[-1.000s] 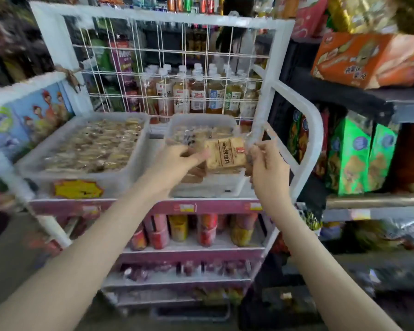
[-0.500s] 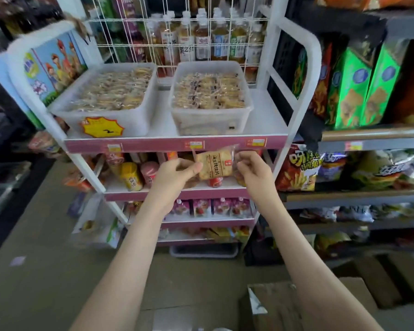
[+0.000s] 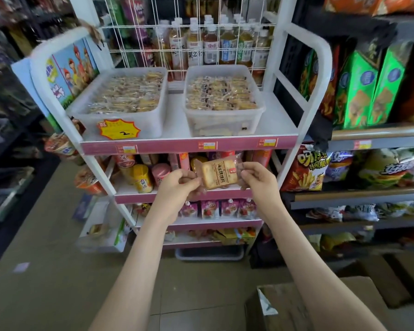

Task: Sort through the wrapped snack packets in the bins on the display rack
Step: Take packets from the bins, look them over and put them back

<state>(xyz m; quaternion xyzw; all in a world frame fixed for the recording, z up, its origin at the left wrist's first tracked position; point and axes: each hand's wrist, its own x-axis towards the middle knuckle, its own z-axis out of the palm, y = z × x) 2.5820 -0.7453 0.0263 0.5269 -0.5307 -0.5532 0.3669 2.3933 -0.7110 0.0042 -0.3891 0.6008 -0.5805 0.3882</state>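
I hold one clear-wrapped snack packet (image 3: 219, 175) with a pale biscuit and dark lettering, in front of the rack's second shelf. My left hand (image 3: 177, 187) pinches its left end and my right hand (image 3: 257, 179) pinches its right end. On the white display rack's top shelf (image 3: 273, 125) stand two translucent bins full of wrapped packets: the left bin (image 3: 151, 120) carries a yellow starburst price tag, the right bin (image 3: 225, 125) sits beside it.
Drink bottles (image 3: 210, 44) stand behind the wire grid at the rack's back. Lower rack shelves hold cups and pouches. Bags of snacks (image 3: 359, 89) fill the shelving on the right. Cardboard boxes (image 3: 320, 304) lie on the floor at lower right.
The packet, held by both hands, has come away from the right bin and down to the second shelf's level. The view has pulled back from the rack.
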